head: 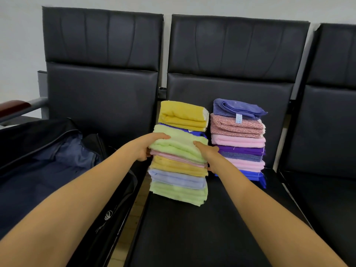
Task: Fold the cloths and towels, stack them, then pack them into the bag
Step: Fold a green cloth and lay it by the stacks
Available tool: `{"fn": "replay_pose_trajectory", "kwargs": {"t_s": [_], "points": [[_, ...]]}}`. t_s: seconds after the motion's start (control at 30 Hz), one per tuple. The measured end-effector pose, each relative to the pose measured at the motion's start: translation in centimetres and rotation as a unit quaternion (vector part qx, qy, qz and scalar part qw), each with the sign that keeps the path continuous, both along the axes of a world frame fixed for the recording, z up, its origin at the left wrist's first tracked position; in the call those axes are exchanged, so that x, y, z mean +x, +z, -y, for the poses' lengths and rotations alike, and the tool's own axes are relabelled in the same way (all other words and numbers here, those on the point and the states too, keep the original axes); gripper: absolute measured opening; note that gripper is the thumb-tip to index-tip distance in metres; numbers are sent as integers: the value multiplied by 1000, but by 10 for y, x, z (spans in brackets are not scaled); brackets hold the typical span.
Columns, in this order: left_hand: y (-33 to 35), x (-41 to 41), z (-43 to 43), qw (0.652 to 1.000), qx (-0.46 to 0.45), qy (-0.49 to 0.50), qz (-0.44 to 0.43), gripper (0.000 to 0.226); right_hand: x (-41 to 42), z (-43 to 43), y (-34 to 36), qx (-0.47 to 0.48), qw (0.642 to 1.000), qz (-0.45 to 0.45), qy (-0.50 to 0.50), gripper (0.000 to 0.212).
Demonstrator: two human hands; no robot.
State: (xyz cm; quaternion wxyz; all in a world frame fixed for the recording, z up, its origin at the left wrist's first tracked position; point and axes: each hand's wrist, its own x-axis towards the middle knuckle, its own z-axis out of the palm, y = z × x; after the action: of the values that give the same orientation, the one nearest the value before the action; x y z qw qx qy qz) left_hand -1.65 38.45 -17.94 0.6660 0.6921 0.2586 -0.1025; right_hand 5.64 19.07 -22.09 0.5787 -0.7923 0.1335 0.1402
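Middle chair (pixel 192 228): the reference, black and padded, centre of a row of 3. Its seat carries both piles.

Left-hand chair (pixel 102 97): next to the middle chair, same make.

Bag (pixel 48 170): dark, unzipped, blue lining showing. It lies on the seat left of the middle chair, and its near side sags toward the gap between the 2 seats.

Pastel stack (pixel 179 182): on the middle chair's seat, at its left edge. Layers from the bottom are green, pale blue, yellow, pink, green. The edges are not flush.

Purple-pink stack (pixel 240 151): on the same seat, further right and closer to the middle chair's backrest (pixel 231 51). The 2 piles stand close; whether they touch cannot be told. A purple towel is on top, with patterned pink, pink, violet, grey-blue, pink and deep blue below it.

Left hand (pixel 143 149): at the pastel stack's left side. The thumb lies over the top green towel (pixel 179 145) and the fingers curl in beneath it by the pink layer. Grasping.

Right hand (pixel 209 154): at the same stack's right side. The thumb is on the green towel and the fingers wrap down the side to the yellow layer. Also grasping.

Yellow towel (pixel 183 116): folded, behind the green one toward the backrest, above a strip of blue cloth (pixel 194 131). Which pile it rests on cannot be told.

Label (pixel 238 118): small, pale blue, hanging from the purple top towel.
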Motion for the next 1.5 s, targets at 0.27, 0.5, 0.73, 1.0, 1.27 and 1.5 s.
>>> {"fn": "replay_pose_trajectory", "kwargs": {"t_s": [0.27,0.5,0.73,1.0,1.27,1.5], "points": [[8,-5,12,1000,-20,-9,21,61,-10,9,-17,67,997,31,-18,97],[13,-9,12,998,-51,-9,-26,60,-13,9,-18,85,995,40,-24,97],[7,-14,16,995,-76,-61,-18,56,-20,8,-29,138,988,58,-42,89],[3,-12,21,996,-63,-65,-3,52,-22,11,-24,136,988,60,-45,84],[-6,-13,26,990,-101,-64,73,35,-18,19,-6,95,994,53,-24,85],[-7,-12,32,982,-131,-27,135,34,-23,27,6,125,991,51,-13,90]]}}
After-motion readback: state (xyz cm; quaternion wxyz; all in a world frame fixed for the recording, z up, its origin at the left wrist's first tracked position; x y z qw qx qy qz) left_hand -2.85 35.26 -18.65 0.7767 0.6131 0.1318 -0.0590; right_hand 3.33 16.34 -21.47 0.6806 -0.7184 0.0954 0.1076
